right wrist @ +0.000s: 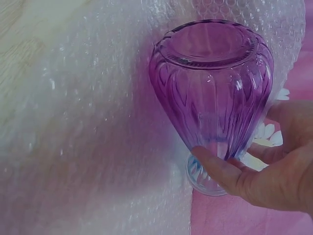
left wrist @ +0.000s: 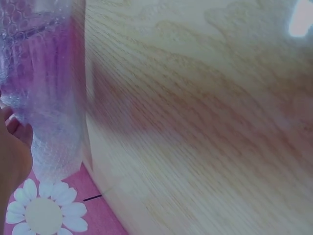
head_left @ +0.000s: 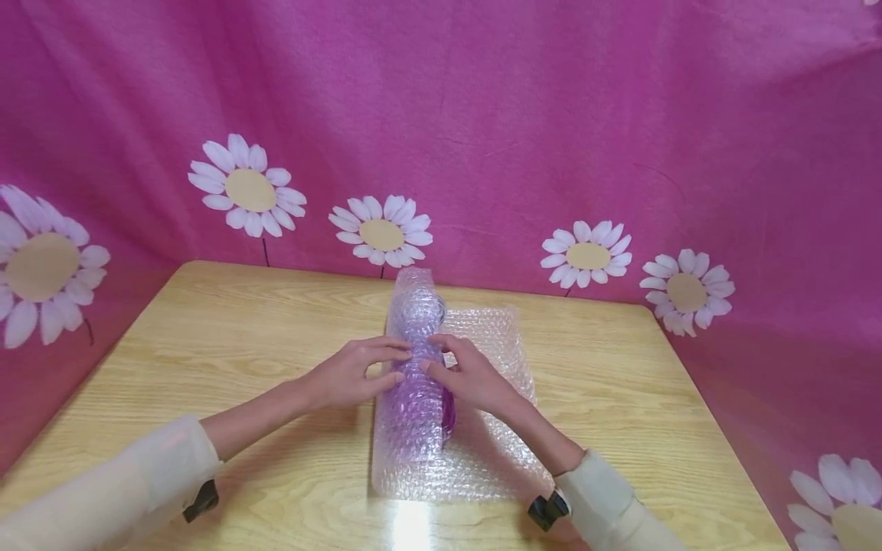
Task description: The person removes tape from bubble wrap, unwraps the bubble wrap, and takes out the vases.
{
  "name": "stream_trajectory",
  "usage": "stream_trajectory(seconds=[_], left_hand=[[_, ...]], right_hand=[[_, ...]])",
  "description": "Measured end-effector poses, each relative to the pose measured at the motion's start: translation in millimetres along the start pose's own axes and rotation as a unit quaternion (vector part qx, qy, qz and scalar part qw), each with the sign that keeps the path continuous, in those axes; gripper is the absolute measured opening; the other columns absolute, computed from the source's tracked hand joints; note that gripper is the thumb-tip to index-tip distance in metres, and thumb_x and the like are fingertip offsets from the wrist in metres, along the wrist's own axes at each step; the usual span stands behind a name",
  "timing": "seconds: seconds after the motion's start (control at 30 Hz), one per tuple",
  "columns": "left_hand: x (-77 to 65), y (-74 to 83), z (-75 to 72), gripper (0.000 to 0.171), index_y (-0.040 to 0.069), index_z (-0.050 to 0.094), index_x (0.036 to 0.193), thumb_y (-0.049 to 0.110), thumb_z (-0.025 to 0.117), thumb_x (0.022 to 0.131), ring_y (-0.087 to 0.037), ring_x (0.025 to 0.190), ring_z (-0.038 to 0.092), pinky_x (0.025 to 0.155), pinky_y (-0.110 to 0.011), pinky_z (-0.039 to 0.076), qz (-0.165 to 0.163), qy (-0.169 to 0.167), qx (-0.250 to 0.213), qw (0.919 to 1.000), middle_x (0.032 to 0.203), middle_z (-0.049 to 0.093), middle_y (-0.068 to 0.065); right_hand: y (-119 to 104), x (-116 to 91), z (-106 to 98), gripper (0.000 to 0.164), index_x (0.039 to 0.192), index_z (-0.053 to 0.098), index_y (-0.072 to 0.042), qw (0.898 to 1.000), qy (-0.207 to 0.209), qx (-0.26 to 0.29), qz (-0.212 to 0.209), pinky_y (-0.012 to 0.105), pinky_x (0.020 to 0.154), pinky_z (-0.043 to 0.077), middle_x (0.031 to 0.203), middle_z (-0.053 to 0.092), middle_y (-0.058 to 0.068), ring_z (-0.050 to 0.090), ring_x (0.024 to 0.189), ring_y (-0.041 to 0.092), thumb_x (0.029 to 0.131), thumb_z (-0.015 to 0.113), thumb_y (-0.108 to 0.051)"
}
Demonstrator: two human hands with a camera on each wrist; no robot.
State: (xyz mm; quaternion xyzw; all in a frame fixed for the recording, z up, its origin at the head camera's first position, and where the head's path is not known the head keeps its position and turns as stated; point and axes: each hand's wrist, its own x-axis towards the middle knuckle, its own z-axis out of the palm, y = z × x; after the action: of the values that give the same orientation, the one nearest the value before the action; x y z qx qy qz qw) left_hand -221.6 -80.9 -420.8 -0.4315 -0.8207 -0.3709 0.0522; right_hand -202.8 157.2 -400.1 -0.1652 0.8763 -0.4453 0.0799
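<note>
A purple, ribbed glass vase lies on its side on a sheet of bubble wrap, its round base facing the near edge. One flap of the wrap is folded over the vase. My left hand touches the folded wrap from the left with fairly straight fingers and thumb; the left wrist view shows only part of this hand. From the right, my right hand holds the vase near its narrow neck, thumb on the near side. The flap hides much of the vase in the head view.
Bubble wrap spreads to the right of the vase on the light wooden table. A pink cloth with printed daisies hangs behind and at both sides. Dark devices sit at both wrists, below cream sleeves.
</note>
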Motion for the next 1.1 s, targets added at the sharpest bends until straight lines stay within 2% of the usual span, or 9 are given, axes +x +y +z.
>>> stream_trajectory(seconds=[0.13,0.33,0.53,0.67,0.8,1.1], left_hand=[[-2.8,1.5,-1.6,0.034,0.0,0.068,0.125,0.018,0.067,0.095,-0.033,0.128,0.053,0.107,-0.047,0.043,-0.028,-0.003,-0.011,0.9995,0.135,0.06,-0.013],[-5.7,3.9,-3.6,0.035,0.001,0.069,0.124,0.021,0.069,0.095,-0.032,0.129,0.053,0.109,-0.047,0.041,-0.061,0.006,-0.019,0.9979,0.134,0.061,-0.012],[-8.5,5.4,-1.1,0.034,0.002,0.07,0.119,0.024,0.071,0.093,-0.032,0.126,0.055,0.106,-0.047,0.045,-0.08,0.032,-0.011,0.9962,0.13,0.064,-0.012],[-10.6,6.1,-0.7,0.032,0.002,0.07,0.117,0.024,0.071,0.094,-0.033,0.124,0.057,0.103,-0.046,0.048,-0.102,0.039,-0.018,0.9939,0.129,0.064,-0.012],[-13.2,5.3,-2.0,0.029,0.001,0.07,0.115,0.02,0.071,0.093,-0.033,0.122,0.058,0.102,-0.044,0.049,-0.107,0.043,-0.028,0.993,0.127,0.065,-0.014],[-18.5,3.2,-5.2,0.026,-0.001,0.069,0.113,0.016,0.071,0.093,-0.033,0.122,0.058,0.101,-0.04,0.049,-0.107,0.041,-0.049,0.9922,0.127,0.064,-0.016]], right_hand=[[-3.5,1.1,1.2,0.051,0.14,0.052,-0.001,1.0,-0.004,-0.014,-0.015,0.038,0.082,0.058,0.136,0.051,0.024,0.064,0.101,0.031,0.098,0.063,-0.027],[-9.3,3.6,3.4,0.054,0.141,0.052,-0.004,0.999,-0.004,-0.052,-0.015,0.042,0.084,0.056,0.131,0.053,0.021,0.064,0.097,0.028,0.097,0.063,-0.033],[-16.9,6.1,8.4,0.058,0.142,0.052,-0.004,0.994,0.003,-0.107,-0.018,0.049,0.096,0.05,0.133,0.052,0.021,0.058,0.113,0.032,0.096,0.064,-0.038],[-22.8,7.2,11.4,0.059,0.142,0.052,-0.005,0.992,0.004,-0.126,-0.015,0.048,0.091,0.053,0.128,0.053,0.019,0.059,0.107,0.03,0.096,0.064,-0.04],[-27.1,9.1,14.5,0.059,0.141,0.053,-0.005,0.99,0.008,-0.142,-0.011,0.045,0.088,0.054,0.125,0.054,0.016,0.06,0.102,0.027,0.095,0.064,-0.041],[-30.8,14.2,20.7,0.059,0.14,0.054,-0.009,0.984,0.014,-0.179,0.003,0.048,0.088,0.054,0.128,0.054,0.015,0.061,0.105,0.03,0.093,0.064,-0.044]])
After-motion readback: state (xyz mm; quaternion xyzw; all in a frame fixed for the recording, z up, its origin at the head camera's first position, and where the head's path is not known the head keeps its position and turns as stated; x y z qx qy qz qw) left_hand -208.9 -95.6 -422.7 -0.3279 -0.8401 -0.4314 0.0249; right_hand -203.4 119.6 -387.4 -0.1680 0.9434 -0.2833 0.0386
